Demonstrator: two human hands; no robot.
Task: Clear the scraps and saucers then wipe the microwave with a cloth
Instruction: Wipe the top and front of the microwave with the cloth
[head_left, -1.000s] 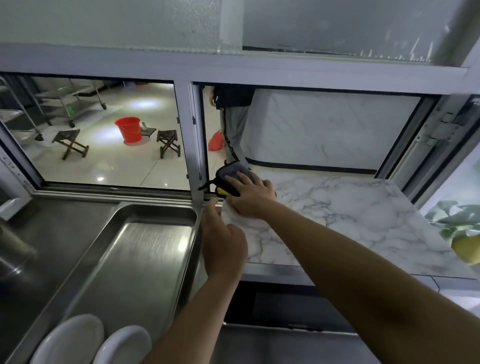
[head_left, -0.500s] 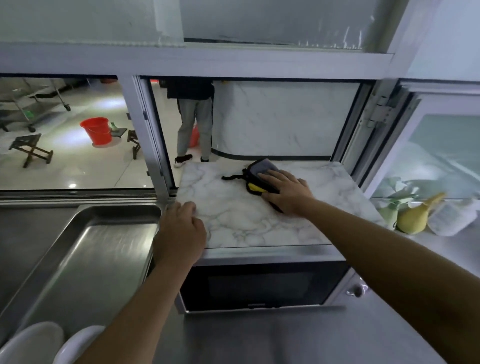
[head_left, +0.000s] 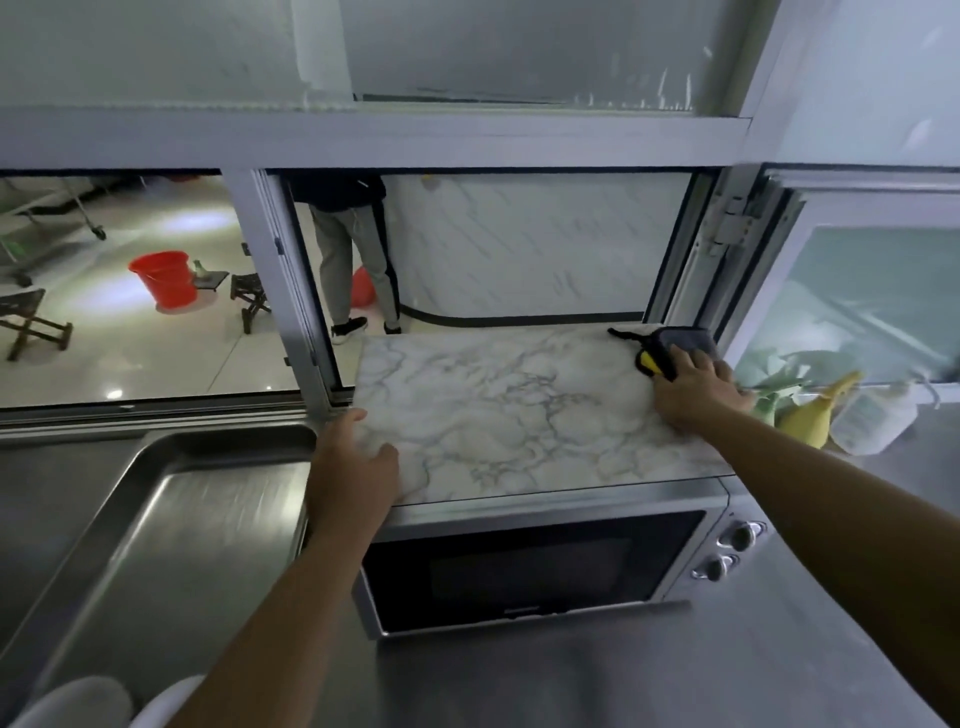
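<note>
The right hand (head_left: 693, 387) is pressing a grey-and-yellow cloth (head_left: 675, 348) with flattened fingers onto the marble-patterned top (head_left: 509, 410) of the microwave (head_left: 530, 561), at about two o'clock on that surface, hard by its far right corner; a dark loop of the cloth is trailing out toward ten o'clock from the hand. The left hand (head_left: 353, 467) is resting on the opposite side, at roughly eight o'clock on the top, with its fingers lying relaxed over the near left corner, apparently steadying the appliance and holding nothing. No scraps or saucers are showing on the marbled top, so the clearing stage looks finished there, and the wiping stage seems to be under way. The dark glass door (head_left: 524, 571) and the two control knobs (head_left: 732, 551), at four o'clock from the top, are not being touched by the cloth, so the front probably remains to be wiped. Two white saucers (head_left: 83, 701) are sitting at seven o'clock in the view, beside the steel tray (head_left: 171, 525) to the left of the microwave; whether they need further handling cannot be told.
</note>
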